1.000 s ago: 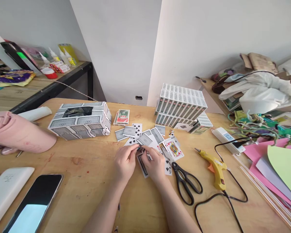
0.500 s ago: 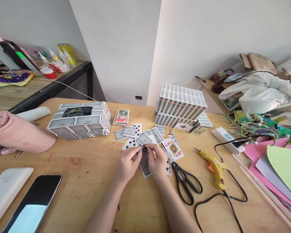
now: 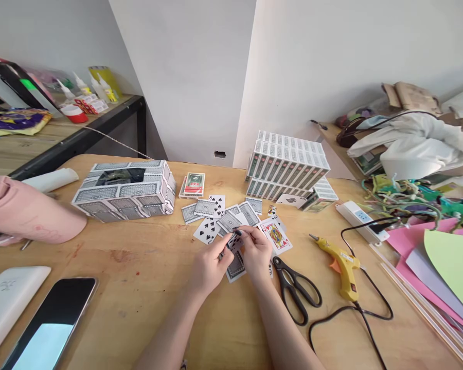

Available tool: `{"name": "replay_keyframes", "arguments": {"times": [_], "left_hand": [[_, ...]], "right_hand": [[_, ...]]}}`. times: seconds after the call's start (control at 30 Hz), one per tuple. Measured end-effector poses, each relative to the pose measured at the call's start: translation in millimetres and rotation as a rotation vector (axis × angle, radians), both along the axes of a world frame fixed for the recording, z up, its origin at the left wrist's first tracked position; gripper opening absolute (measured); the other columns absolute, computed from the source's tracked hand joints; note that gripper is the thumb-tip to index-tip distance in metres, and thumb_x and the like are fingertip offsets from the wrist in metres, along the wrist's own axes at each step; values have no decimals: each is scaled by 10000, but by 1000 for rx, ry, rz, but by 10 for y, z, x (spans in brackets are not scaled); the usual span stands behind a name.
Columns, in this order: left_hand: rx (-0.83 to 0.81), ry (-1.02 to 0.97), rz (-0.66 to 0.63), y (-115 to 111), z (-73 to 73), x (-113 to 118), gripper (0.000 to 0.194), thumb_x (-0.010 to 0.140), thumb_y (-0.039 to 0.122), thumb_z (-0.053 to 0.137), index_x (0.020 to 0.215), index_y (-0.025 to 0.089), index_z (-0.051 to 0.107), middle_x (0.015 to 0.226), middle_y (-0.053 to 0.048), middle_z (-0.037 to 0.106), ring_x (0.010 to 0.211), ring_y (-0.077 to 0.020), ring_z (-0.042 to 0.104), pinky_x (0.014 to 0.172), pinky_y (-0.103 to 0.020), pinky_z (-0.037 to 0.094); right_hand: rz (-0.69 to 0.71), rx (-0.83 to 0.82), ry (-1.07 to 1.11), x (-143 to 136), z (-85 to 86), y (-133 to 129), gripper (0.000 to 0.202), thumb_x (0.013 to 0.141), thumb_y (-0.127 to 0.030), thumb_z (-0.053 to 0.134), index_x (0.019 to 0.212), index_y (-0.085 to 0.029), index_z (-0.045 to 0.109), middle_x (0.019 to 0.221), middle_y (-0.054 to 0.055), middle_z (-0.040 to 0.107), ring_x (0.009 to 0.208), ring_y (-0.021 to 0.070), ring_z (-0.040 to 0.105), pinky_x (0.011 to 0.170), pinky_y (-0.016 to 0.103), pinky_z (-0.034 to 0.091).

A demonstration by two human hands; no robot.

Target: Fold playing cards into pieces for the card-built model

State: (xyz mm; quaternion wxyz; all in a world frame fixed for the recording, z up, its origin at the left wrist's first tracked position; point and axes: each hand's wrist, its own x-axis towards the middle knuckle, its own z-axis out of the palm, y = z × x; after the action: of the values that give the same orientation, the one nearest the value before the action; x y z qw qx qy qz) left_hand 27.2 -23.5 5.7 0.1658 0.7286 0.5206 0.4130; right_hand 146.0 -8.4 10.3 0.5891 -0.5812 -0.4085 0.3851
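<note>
Both hands meet over a loose spread of playing cards (image 3: 232, 221) at the middle of the table. My left hand (image 3: 213, 262) has its fingers bent, with the index finger stretched to the other hand's fingertips. My right hand (image 3: 255, 252) is pinched closed beside it. A small card piece seems to lie between the fingertips, partly hidden by them. Under the hands lies a face-down card (image 3: 236, 268). A red-and-yellow face card (image 3: 277, 236) rests just right of my right hand, and black scissors (image 3: 296, 290) lie to its right.
A card-covered box (image 3: 123, 190) stands at left, near a pink roll (image 3: 34, 209). Card packs (image 3: 289, 164) are stacked at the back. A yellow glue gun (image 3: 343, 267) with a black cable lies right; a phone (image 3: 52, 324) is front left.
My right hand has shifted slightly right and turned, and my left hand has moved a little right. More of a spotted card shows between them.
</note>
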Motion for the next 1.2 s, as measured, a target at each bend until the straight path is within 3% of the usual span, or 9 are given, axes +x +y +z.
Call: {"name": "replay_keyframes", "arguments": {"times": [0.23,0.33,0.43,0.6,0.73,0.87,0.97,1.07,1.2], "left_hand": [[-76,29,-70,-16,-2,-13,423,811,168,382,1188,164,575,737,-38,694,541,-112,586,564,-210,490],[-141,-49,-98,-22,26,-23,458,805,146,384,1237,200,526,998,-59,692,760,-136,651,681,-225,520],[-225,-241,-64,-17,36,-28,457,804,145,426,1253,208,486,1168,-77,622,1007,-176,617,821,-272,516],[-365,-638,-6,41,-14,-6,329,798,216,540,1123,169,523,997,-82,668,882,-179,651,759,-299,541],[-410,-743,68,94,-24,-18,254,779,298,592,984,149,593,956,-78,677,870,-188,647,755,-302,532],[-399,-810,261,124,46,-57,321,712,304,654,992,148,627,962,-80,684,861,-194,648,712,-277,526],[-442,-893,336,141,110,-70,408,680,325,675,1042,146,615,929,-85,692,808,-196,656,638,-268,527],[-471,-913,320,144,136,-72,448,679,361,681,1066,151,600,901,-71,693,772,-184,654,610,-254,517],[-475,-905,151,133,73,-85,370,792,443,552,967,128,637,839,-69,690,729,-174,640,602,-255,503]], "right_hand": [[-15,-30,30,11,-18,20,135,730,-255,569,724,-173,675,691,24,672,654,162,584,583,258,461],[-14,-35,40,15,-33,39,141,722,-288,590,718,-170,668,663,24,657,640,162,575,581,260,463],[19,-33,46,9,-45,50,187,735,-335,596,763,-160,656,673,32,646,640,161,569,590,266,466],[28,-17,77,-8,-71,54,249,755,-389,595,819,-150,618,713,39,626,648,151,563,595,263,465],[55,-21,90,-20,-65,50,267,750,-396,605,858,-152,626,716,40,644,608,142,561,551,252,457],[207,-84,141,-46,-32,27,239,727,-349,636,875,-167,678,798,53,693,676,165,601,618,281,476],[341,-137,214,-73,-27,11,199,706,-332,658,809,-163,682,710,26,674,613,144,580,578,263,462],[397,-171,257,-93,-36,9,222,693,-358,672,781,-155,654,628,-3,621,501,104,509,464,225,415],[328,-158,273,-99,-33,24,288,686,-427,670,777,-162,602,603,-20,569,464,93,463,404,212,399]]}}
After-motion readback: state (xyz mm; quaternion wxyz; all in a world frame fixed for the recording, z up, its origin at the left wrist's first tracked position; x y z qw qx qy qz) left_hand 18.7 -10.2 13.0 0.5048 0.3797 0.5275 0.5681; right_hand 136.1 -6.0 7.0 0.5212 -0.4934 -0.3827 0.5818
